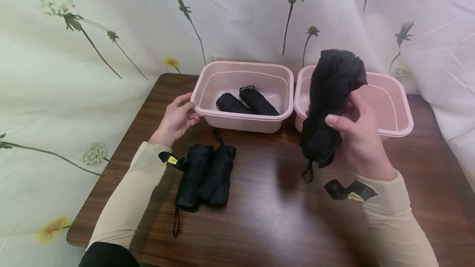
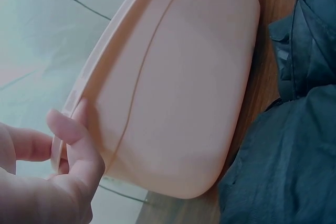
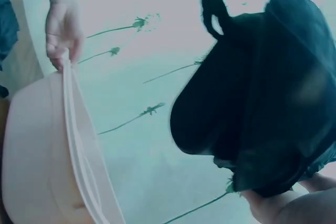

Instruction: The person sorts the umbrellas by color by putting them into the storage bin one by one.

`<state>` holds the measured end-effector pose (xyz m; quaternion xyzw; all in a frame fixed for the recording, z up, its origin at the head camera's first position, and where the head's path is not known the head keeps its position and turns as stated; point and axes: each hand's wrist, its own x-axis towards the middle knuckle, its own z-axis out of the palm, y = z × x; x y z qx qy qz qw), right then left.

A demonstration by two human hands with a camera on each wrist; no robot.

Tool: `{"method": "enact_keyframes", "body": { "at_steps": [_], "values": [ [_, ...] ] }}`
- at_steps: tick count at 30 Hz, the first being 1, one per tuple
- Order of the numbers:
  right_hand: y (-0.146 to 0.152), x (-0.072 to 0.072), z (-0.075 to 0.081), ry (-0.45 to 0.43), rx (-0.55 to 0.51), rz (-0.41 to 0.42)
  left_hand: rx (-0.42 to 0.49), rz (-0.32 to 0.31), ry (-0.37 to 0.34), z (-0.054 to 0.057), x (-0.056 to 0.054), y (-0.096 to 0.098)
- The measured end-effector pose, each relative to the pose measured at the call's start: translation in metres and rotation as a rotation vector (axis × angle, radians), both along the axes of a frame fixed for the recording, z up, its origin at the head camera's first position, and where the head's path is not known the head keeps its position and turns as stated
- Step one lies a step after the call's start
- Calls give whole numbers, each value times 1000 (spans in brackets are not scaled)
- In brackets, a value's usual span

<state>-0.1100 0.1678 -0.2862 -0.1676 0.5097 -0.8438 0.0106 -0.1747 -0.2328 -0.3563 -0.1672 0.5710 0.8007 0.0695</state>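
My right hand (image 1: 361, 135) grips a black folded umbrella (image 1: 328, 102), raised in front of the right pink basin (image 1: 389, 90). Its wrist loop dangles at the lower end, and it hides part of that basin. In the right wrist view the umbrella (image 3: 283, 93) looms large and dark above the fingers. My left hand (image 1: 176, 120) pinches the left corner of the left pink basin's rim (image 1: 243, 117); the left wrist view shows thumb and fingers about the rim (image 2: 79, 85). Inside the left basin lie two black folded umbrellas (image 1: 259, 102).
Two more black folded umbrellas (image 1: 205, 176) lie side by side on the brown wooden table (image 1: 267, 217), in front of the left basin. Behind the basins hangs a white cloth (image 1: 237, 19) with a dandelion print. The two basins stand next to each other at the table's far side.
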Motion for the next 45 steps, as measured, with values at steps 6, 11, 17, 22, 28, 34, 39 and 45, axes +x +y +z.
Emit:
{"method": "enact_keyframes", "body": {
  "at_steps": [6, 11, 17, 22, 28, 34, 39, 45],
  "values": [
    [4, -12, 7, 8, -164, 29, -19, -2, -4, 1, -1, 0],
    [3, -23, 16, 23, -261, 32, -36, -4, 2, 2, -2, 2],
    [-1, -38, 22, -13, -398, 13, -19, -20, -4, 2, -5, 3],
    [-9, -50, 23, 7, -379, -38, -44, -28, -14, 2, -5, 5],
    [-24, -64, 18, 77, -163, -168, -112, -33, -31, 0, -5, 3],
    [-34, -72, 10, 66, 17, -262, -120, -42, -36, -1, -3, 3],
    [-42, -79, 7, 94, 104, -292, -119, -40, -22, -1, -3, 3],
    [-54, -85, -1, 134, 265, -291, -122, -36, -18, -2, -2, 2]
  ]
}}
